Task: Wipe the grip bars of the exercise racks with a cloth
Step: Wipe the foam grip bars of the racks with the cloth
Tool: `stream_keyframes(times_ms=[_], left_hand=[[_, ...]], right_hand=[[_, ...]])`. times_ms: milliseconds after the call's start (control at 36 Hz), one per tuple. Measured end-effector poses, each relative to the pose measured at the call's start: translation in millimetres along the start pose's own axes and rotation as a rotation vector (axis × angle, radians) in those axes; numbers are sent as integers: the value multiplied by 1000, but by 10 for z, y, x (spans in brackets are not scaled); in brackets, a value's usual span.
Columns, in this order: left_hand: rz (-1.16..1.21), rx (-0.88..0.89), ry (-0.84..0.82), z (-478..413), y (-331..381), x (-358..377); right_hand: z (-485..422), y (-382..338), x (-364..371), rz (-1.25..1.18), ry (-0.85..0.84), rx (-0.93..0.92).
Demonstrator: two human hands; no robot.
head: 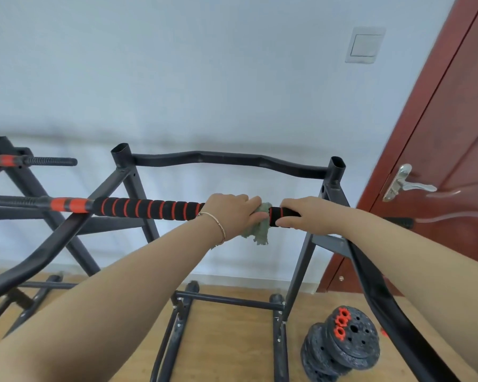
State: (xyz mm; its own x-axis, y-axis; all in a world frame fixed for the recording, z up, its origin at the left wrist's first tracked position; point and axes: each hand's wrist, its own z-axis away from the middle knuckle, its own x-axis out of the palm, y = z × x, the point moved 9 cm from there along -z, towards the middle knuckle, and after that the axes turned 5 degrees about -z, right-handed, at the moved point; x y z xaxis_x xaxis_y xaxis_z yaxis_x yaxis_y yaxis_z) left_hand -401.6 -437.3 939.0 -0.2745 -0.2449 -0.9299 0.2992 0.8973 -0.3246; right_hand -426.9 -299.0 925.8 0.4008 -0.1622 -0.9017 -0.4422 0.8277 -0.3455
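Note:
A black foam grip bar with red rings (149, 209) runs left to right across the black exercise rack (226, 161). My left hand (232, 210) wraps a pale green cloth (260, 227) round the bar, and the cloth's loose end hangs below. Just to the right, my right hand (307, 212) grips the bar's black foam. A short piece of foam shows between the two hands.
A second rack with a red and black bar (3, 160) stands at the left. Black weight plates with red collars (342, 346) lie on the wooden floor at the lower right. A red-brown door with a metal handle (406, 186) is at the right.

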Motion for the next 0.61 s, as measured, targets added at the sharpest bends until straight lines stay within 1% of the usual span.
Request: stream_keyframes(times_ms=[139,250,333,361,417,444,472,556,611], left_hand=[[-49,-41,-25,15,-43,0],[-88,-58,4,62,-104,-47],[-227,-33,-40,155,-242,-4],[-248,-26,-31,192,-279,3],[-307,-43,-39,266,-354,13],[-337,-55,-25,275,-364,-1],[-344,-46,25,271,-353,-49],[-329,71,41,190,-222,-105],[-250,135,-25,143,-156,-27]], right_hand=[[38,-30,22,148,120,-39],[84,-74,23,212,238,-66],[135,-151,-17,271,328,-97],[149,-169,-23,279,343,-98],[143,-163,-29,230,308,-63],[126,-151,-35,175,255,-31],[101,-146,-45,114,191,2],[7,-205,-136,41,56,63],[-78,-262,-150,45,-10,69]])
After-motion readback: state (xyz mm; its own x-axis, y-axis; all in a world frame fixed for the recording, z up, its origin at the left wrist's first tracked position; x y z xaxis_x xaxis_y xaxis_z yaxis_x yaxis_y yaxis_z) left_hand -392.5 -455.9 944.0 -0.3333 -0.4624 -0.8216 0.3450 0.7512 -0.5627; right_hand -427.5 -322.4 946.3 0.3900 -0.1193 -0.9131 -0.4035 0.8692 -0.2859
